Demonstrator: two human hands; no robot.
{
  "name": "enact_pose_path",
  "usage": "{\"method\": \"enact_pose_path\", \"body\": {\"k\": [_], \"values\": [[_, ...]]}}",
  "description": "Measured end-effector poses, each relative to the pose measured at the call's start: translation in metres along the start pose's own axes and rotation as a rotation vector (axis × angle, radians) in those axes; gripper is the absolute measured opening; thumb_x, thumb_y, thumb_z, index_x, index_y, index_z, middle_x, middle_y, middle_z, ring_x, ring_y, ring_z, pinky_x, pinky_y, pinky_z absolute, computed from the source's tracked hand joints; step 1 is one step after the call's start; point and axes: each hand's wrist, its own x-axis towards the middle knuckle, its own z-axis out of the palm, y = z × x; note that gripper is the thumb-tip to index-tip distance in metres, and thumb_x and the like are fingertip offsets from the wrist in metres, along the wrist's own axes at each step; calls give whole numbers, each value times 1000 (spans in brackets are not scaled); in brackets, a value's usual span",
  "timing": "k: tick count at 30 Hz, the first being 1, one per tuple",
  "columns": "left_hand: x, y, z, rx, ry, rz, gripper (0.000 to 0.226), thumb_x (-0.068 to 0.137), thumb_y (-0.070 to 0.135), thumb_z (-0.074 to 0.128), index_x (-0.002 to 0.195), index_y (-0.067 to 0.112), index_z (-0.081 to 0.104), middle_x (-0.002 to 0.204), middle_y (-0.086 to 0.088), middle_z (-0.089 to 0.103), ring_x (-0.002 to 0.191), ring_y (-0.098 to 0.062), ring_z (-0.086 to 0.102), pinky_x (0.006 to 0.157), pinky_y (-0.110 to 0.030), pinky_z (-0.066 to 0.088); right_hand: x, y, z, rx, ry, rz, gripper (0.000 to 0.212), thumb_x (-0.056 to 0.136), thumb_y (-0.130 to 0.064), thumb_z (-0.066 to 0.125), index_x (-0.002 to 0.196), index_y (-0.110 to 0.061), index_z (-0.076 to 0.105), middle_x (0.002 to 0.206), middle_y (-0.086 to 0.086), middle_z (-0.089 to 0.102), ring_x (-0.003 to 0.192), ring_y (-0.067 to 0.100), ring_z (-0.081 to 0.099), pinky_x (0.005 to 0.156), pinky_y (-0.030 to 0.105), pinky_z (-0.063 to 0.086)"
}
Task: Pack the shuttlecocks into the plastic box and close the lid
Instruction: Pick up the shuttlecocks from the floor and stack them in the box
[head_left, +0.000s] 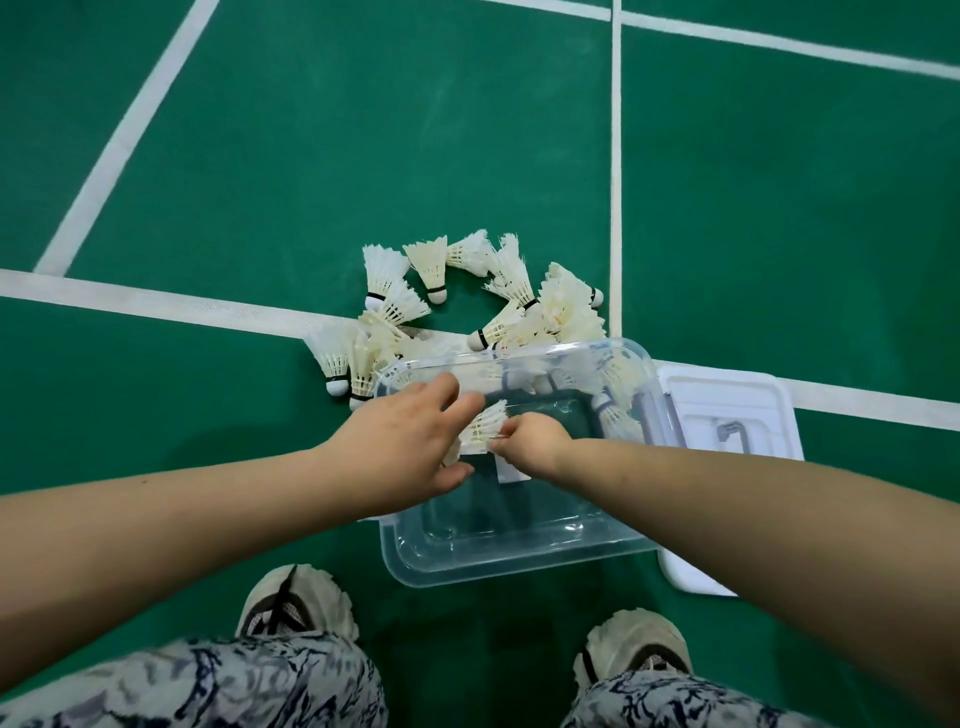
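Note:
A clear plastic box (519, 551) sits open on the green court floor in front of my feet. Both hands are over its far left part. My right hand (535, 447) pinches a white feather shuttlecock (483, 426) inside the box. My left hand (410, 447) is beside it with fingers spread and curved around the feathers, touching them. Several more shuttlecocks (467, 296) lie in a loose pile on the floor just beyond the box. The white lid (727, 395) lies flat on the floor to the right of the box.
White court lines (156, 304) cross the green floor behind the pile. My two shoes (296, 603) and patterned trousers are at the bottom, close to the box's near edge.

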Motion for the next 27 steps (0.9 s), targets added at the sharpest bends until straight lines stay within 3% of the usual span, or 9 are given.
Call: {"method": "enact_pose_path", "body": {"k": [4,7,9,11,14,17,19,22,27], "values": [[-1,-3,-1,-19,28,10,48,74,44,62,109,16,44,98,-8,53,80,-28,57,63,-33,46,3,2,4,89,65,-7,25,91,-20,52,112,-11,62,115,8,64,104,24,58,77,21,38],[-2,-5,-1,-47,46,1,49,74,46,61,107,21,34,100,-7,52,83,-27,55,65,-37,50,4,6,6,200,20,5,27,88,-16,55,115,-12,58,91,0,62,70,10,52,59,17,39],[-4,-5,-2,-44,62,-3,52,73,46,63,107,23,29,100,-7,52,83,-27,56,65,-37,51,2,6,6,249,-9,13,29,88,-15,56,117,-12,56,85,-5,55,62,4,45,52,15,34],[-6,-6,-1,-40,57,-14,55,73,46,63,108,23,28,101,-7,52,84,-27,56,66,-36,51,1,8,4,272,-8,9,33,87,-17,58,120,-12,54,98,0,57,71,8,50,57,16,39],[-6,-6,-3,-48,36,-48,55,75,48,61,112,21,31,105,-6,49,89,-27,56,71,-36,48,-5,10,-2,196,72,19,48,84,-24,63,128,-11,47,122,8,55,103,22,56,83,28,46],[-3,-5,-8,-94,-8,-129,56,79,51,56,120,19,34,113,-4,43,96,-25,54,73,-33,43,-24,6,-15,-38,211,-159,61,79,-31,67,133,-17,40,132,7,45,117,23,51,99,34,41],[0,-3,-11,-138,-14,-149,59,79,52,55,122,19,33,116,-4,43,96,-26,55,75,-35,44,-44,-1,-24,-151,253,-372,64,78,-34,67,134,-24,36,131,1,42,111,18,52,95,37,44],[3,3,-14,-164,0,-143,61,77,52,57,123,20,32,114,-3,43,94,-27,55,74,-35,41,-70,-12,-31,-279,282,-579,61,79,-39,66,131,-31,37,126,-4,40,98,9,45,85,29,41],[9,21,-23,-249,11,-145,57,76,45,58,122,25,29,117,-1,45,95,-28,55,69,-31,36,-76,-9,-33,-312,394,-718,52,75,-34,70,119,-31,42,124,8,45,113,26,43,89,40,45]]}}
